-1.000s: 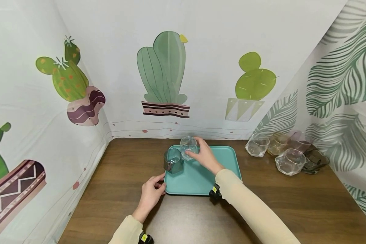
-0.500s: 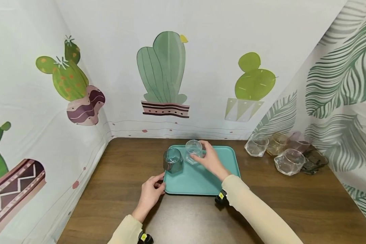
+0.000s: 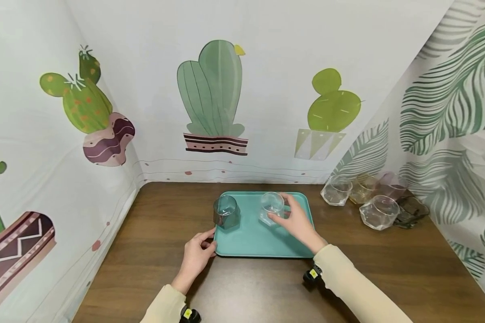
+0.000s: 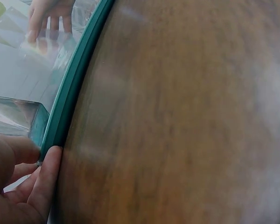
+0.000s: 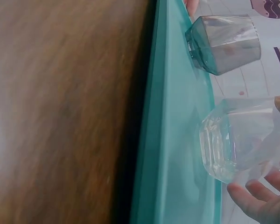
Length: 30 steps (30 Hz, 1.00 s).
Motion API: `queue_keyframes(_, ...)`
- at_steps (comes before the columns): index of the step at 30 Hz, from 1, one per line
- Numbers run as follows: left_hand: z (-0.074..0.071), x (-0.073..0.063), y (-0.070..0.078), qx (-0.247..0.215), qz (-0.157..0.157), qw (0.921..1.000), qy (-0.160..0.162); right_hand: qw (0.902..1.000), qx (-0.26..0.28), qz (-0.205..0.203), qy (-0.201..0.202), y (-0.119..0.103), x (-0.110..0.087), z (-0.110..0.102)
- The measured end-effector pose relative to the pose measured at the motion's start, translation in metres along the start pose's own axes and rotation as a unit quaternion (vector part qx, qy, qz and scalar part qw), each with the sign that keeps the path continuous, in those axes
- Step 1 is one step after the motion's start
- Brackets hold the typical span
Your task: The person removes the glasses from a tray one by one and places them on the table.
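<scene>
A clear glass (image 3: 271, 210) is over the middle of the turquoise tray (image 3: 262, 246); my right hand (image 3: 297, 220) grips it from its right side, thumb in front and fingers round the back. In the right wrist view, the clear glass (image 5: 242, 142) is upright by the tray surface; I cannot tell whether its base touches. A smoky grey glass (image 3: 227, 212) stands on the tray's left part. My left hand (image 3: 196, 255) pinches the tray's left edge near the front corner; in the left wrist view, its fingers (image 4: 46, 179) are on the rim.
Several glasses stand at the table's back right: two clear ones (image 3: 337, 192) (image 3: 379, 213), an amber one (image 3: 363, 189), a pale purple one (image 3: 391, 186) and a dark one (image 3: 412, 211). Printed cloth walls (image 3: 266, 166) border the wooden table (image 3: 242, 291) behind and at the sides.
My right hand has carried the clear glass rightward and slightly nearer, away from the smoky grey glass to the middle of the tray. My left hand has kept its place on the tray edge.
</scene>
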<state>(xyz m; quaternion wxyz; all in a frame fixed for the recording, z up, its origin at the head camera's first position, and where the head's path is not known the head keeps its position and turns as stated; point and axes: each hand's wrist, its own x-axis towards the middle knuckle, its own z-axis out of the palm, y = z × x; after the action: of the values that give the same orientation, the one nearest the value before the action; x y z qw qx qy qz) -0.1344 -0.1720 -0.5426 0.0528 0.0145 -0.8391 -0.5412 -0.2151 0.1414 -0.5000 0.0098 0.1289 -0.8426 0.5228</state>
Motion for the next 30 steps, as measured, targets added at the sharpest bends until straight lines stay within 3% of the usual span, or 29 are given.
queue_keyframes(14,0.0,0.0,0.0,-0.002,-0.001,1.0,0.002,0.9972,-0.052,-0.015,0.051,0.0,-0.033,-0.042)
queue_keyframes(30,0.0,0.001,0.0,-0.001,-0.003,1.0,0.001,0.9899,-0.079,-0.015,0.117,0.016,-0.062,-0.089)
